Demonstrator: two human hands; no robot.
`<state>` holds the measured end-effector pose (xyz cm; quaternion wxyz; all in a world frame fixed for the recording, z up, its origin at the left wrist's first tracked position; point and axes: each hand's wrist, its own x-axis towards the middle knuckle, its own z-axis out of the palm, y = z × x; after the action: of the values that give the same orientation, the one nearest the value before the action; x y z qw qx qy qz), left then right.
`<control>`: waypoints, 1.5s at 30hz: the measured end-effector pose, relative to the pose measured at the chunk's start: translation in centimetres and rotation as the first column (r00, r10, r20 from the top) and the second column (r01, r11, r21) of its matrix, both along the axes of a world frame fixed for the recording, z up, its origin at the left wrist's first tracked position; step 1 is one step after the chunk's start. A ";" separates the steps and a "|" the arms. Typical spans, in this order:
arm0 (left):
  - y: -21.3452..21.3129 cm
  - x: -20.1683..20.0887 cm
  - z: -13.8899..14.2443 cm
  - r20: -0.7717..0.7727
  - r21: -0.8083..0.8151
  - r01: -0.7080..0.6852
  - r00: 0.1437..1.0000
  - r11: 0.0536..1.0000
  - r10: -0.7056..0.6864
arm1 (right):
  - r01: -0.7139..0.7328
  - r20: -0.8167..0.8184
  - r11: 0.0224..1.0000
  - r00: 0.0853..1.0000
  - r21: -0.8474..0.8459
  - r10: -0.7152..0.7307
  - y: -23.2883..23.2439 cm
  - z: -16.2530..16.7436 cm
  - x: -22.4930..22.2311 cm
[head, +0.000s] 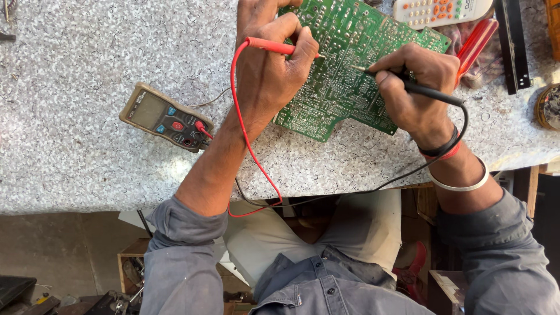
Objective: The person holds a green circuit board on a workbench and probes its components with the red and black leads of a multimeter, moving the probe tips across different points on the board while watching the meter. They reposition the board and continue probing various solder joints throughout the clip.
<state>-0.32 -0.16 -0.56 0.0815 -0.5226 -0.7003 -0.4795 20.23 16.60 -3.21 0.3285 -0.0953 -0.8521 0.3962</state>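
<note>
head view: our left hand [271, 64] pinches the red probe [274, 46], its long axis pointing right onto the green circuit board [344, 76]. our right hand [417, 87] pinches the black probe [423, 88], tip pointing left. the flat, solder-dotted board lies on the speckled desk [87, 70]; a boxy multimeter [166, 116] sits left, a white remote [440, 10] beyond.

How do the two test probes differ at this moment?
The red probe is in the left hand, its tip pointing right; the black probe is in the right hand, its tip pointing left. Their leads match their colours. Both tips touch the green circuit board.
</note>
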 end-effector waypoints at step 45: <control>-0.1 -0.1 -0.2 0.000 -0.022 0.007 1.000 1.000 -0.008 | 0.036 -0.025 0.997 0.999 0.073 -0.034 0.0 -0.6 0.5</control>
<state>-0.44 -0.26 -0.72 0.0741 -0.5262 -0.7036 -0.4718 20.72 16.56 -3.77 0.3489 -0.0934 -0.8602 0.3600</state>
